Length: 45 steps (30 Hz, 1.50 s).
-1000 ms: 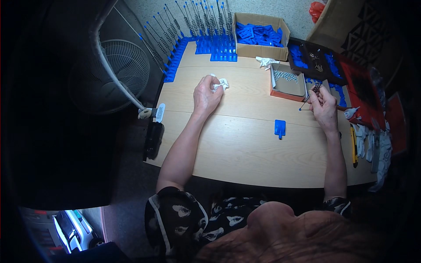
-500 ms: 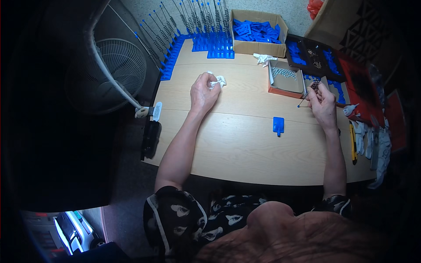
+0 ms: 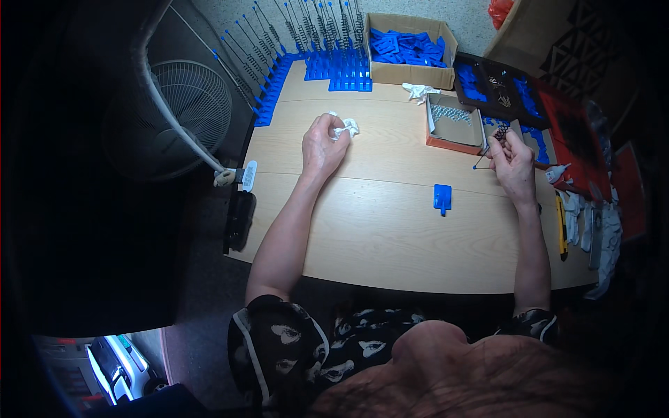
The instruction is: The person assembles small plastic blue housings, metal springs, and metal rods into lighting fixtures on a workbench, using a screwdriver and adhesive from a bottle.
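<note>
My left hand is closed on a crumpled white tissue over the left half of the table. Over on the right, my right hand pinches a thin dark rod with a coiled spring and a small blue tip. That tip points down and left, just off the corner of an orange-sided cardboard box with small shiny metal parts inside. A flat blue plastic piece with a short tab lies alone on the wood, between my hands and nearer to me.
Blue bases with upright sprung rods line the back left. Behind stands a carton of blue plastic pieces, beside a dark divided tray. Another tissue lies there. A yellow cutter rests at right; a fan stands left.
</note>
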Available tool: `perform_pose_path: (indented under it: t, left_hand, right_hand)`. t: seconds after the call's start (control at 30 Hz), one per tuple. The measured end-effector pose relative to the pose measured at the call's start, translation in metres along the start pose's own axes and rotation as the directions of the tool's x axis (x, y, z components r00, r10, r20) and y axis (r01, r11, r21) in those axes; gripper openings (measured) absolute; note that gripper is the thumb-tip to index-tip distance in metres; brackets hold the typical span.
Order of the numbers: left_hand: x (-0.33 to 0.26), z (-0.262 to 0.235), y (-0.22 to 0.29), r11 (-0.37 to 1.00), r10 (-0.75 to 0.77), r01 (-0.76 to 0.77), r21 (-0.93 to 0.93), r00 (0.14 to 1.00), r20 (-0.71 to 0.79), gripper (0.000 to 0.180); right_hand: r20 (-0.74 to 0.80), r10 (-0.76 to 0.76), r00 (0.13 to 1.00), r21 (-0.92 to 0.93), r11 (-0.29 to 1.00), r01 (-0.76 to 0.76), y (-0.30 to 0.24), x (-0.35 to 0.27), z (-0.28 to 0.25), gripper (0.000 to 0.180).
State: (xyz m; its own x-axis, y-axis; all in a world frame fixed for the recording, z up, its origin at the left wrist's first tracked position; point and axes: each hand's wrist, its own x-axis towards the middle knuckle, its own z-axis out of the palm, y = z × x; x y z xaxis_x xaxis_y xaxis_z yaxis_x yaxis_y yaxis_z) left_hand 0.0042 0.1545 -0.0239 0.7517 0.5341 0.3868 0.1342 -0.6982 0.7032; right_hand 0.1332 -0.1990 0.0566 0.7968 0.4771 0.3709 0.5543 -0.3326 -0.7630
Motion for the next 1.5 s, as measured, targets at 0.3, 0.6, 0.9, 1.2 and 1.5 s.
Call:
perform_pose_path:
  t: [0.3,0.6,0.9,1.2,1.5]
  left_hand:
    - [-0.001,-0.003,0.006,0.999,-0.014,0.014,-0.033,1.0,-0.001,0.015]
    - [-0.002,-0.004,0.006,0.998,-0.027,0.027,-0.051,1.0,0.003,0.015]
    - [-0.002,0.006,-0.003,0.997,0.012,-0.014,-0.076,0.999,-0.031,0.014]
    - [0.003,0.003,-0.002,0.993,-0.059,0.062,-0.102,0.998,0.039,0.016]
    - [0.0,0.0,0.002,0.993,-0.066,0.071,-0.093,0.997,0.05,0.018]
  right_hand:
    - [0.0,0.008,1.0,-0.004,1.0,-0.008,-0.003,0.0,0.0,0.015]
    - [-0.008,0.019,1.0,-0.01,1.0,-0.019,-0.007,0.001,0.002,0.014]
    - [-0.044,0.031,0.999,-0.029,0.999,-0.032,0.006,0.0,0.003,0.012]
    - [-0.028,-0.04,0.999,0.003,0.999,0.04,0.008,0.003,0.001,0.011]
    - [-0.015,-0.017,1.0,-0.005,1.0,0.017,0.003,0.0,0.0,0.011]
